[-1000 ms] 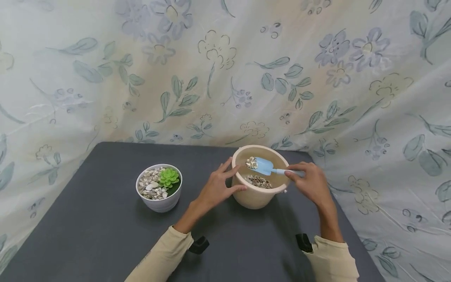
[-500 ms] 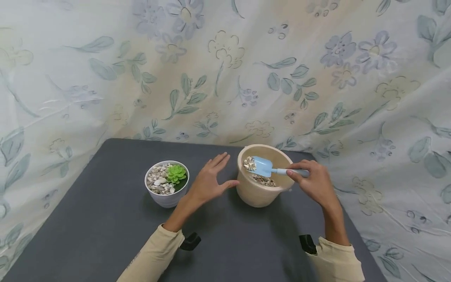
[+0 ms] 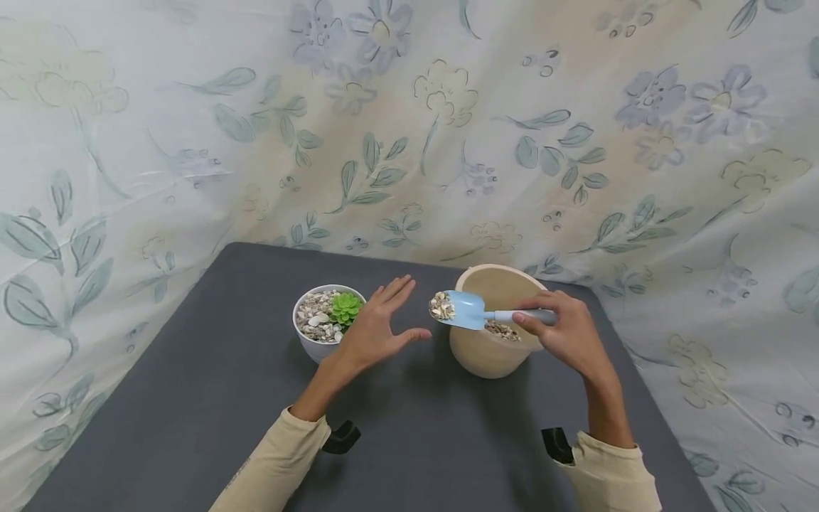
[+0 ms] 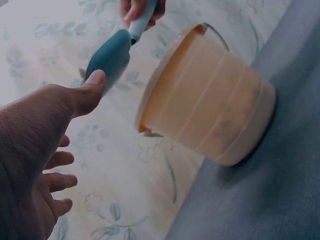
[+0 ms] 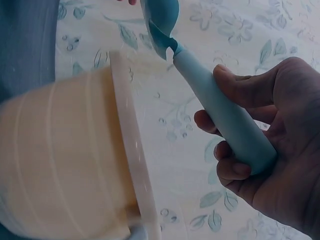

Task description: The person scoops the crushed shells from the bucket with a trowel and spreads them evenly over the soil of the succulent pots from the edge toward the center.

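Note:
My right hand [image 3: 566, 331] grips the pale handle of a light blue hand trowel [image 3: 469, 310], its blade pointing left and loaded with small pebbles [image 3: 441, 306]. The blade is over the left rim of a cream bucket [image 3: 489, 352], above the table. More pebbles [image 3: 502, 331] lie inside the bucket. My left hand [image 3: 367, 334] is held in the air, fingers and thumb spread, with nothing in it, between the bucket and a white pot [image 3: 313, 346]. In the pot are pebbles [image 3: 313, 313] and a green succulent [image 3: 346, 307], partly hidden by my left hand.
A dark grey table [image 3: 192, 398] bears the pot on the left and the bucket on the right, near its back edge. A floral cloth [image 3: 441, 163] hangs behind and along the sides. The bucket's wire handle [image 4: 216, 36] shows in the left wrist view.
My left hand has let go of the bucket's rim and moved left toward the pot. The loaded trowel has risen out of the bucket and shifted left past its rim. The head view has turned left.

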Action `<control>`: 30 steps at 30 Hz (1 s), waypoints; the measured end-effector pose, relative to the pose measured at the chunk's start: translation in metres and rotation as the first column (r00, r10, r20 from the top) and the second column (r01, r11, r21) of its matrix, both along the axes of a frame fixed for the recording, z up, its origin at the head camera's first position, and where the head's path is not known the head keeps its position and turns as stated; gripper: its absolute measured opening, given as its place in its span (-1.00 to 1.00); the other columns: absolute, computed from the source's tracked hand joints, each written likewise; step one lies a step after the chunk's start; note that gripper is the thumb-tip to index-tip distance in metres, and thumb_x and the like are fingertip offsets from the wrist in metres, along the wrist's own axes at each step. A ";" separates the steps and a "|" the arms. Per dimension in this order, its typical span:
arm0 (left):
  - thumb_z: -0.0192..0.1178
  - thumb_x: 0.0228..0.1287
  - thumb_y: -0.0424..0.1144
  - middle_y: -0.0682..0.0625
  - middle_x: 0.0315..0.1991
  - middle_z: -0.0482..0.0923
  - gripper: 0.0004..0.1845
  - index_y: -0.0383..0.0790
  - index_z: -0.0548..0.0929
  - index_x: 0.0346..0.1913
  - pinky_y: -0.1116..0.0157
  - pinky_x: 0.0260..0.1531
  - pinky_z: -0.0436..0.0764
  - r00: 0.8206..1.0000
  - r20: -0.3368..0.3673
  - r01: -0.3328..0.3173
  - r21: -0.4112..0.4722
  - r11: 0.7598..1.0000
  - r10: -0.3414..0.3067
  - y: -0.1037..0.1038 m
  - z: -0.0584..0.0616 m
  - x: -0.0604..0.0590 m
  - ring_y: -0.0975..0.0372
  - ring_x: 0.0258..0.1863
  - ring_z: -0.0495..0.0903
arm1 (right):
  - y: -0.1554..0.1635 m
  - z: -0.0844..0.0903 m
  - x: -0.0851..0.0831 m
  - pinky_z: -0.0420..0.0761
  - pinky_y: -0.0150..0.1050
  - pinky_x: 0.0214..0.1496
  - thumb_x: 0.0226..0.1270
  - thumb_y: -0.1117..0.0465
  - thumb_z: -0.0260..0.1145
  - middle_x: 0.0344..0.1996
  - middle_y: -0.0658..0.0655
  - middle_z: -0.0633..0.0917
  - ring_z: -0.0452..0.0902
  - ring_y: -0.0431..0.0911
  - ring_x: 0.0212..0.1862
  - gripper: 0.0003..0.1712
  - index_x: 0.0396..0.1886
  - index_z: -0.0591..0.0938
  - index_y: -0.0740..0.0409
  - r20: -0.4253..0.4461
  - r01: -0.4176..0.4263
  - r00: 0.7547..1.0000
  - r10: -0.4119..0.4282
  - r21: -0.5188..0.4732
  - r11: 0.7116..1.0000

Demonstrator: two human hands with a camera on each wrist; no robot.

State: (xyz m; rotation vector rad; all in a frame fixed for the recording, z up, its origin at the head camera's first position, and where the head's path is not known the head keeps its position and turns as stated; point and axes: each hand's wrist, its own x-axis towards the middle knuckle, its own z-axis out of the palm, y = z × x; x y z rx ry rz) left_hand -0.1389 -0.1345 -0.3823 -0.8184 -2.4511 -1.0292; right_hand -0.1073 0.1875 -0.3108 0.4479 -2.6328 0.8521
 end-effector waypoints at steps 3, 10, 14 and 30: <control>0.55 0.16 0.04 -0.24 0.56 0.37 -0.03 -0.33 0.39 0.54 -0.21 0.57 0.27 1.000 0.004 -0.001 0.002 1.000 0.001 -0.009 0.001 0.001 -0.14 0.58 0.33 | -0.009 0.001 -0.003 0.47 -0.25 -0.11 0.33 0.24 0.52 -0.21 0.09 0.84 0.51 -0.25 -0.18 -0.89 -0.17 0.86 0.07 0.006 -0.030 1.000 0.030 -0.016 0.999; 0.56 0.14 0.04 -0.21 0.57 0.36 -0.02 -0.31 0.39 0.55 -0.17 0.56 0.30 0.999 0.020 -0.031 -0.003 1.000 0.031 -0.031 0.004 0.003 -0.12 0.60 0.31 | -0.030 -0.001 -0.015 0.52 -0.35 -0.18 0.32 0.26 0.53 -0.30 0.04 0.82 0.58 -0.32 -0.23 -0.90 -0.19 0.87 0.06 0.027 -0.114 0.993 0.116 -0.043 0.993; 0.57 0.13 0.04 -0.19 0.58 0.34 0.00 -0.26 0.37 0.57 -0.17 0.55 0.33 0.998 0.039 -0.051 -0.002 0.999 0.051 -0.047 0.005 0.005 -0.10 0.61 0.28 | -0.043 -0.003 -0.024 0.51 -0.37 -0.25 0.25 0.34 0.55 -0.36 0.04 0.80 0.56 -0.29 -0.30 -0.88 -0.22 0.87 0.13 0.001 -0.174 0.985 0.174 -0.048 0.984; 0.63 0.05 -0.01 -0.32 0.64 0.16 0.12 -0.33 0.28 0.60 -0.25 0.57 0.22 0.973 0.123 -0.191 -0.032 0.981 0.194 -0.132 -0.015 0.016 -0.24 0.64 0.16 | -0.126 -0.005 -0.058 0.46 -0.18 -0.13 0.29 0.23 0.53 -0.32 0.07 0.82 0.54 -0.07 -0.23 -0.88 -0.21 0.87 0.15 0.078 -0.255 0.966 0.248 0.097 0.962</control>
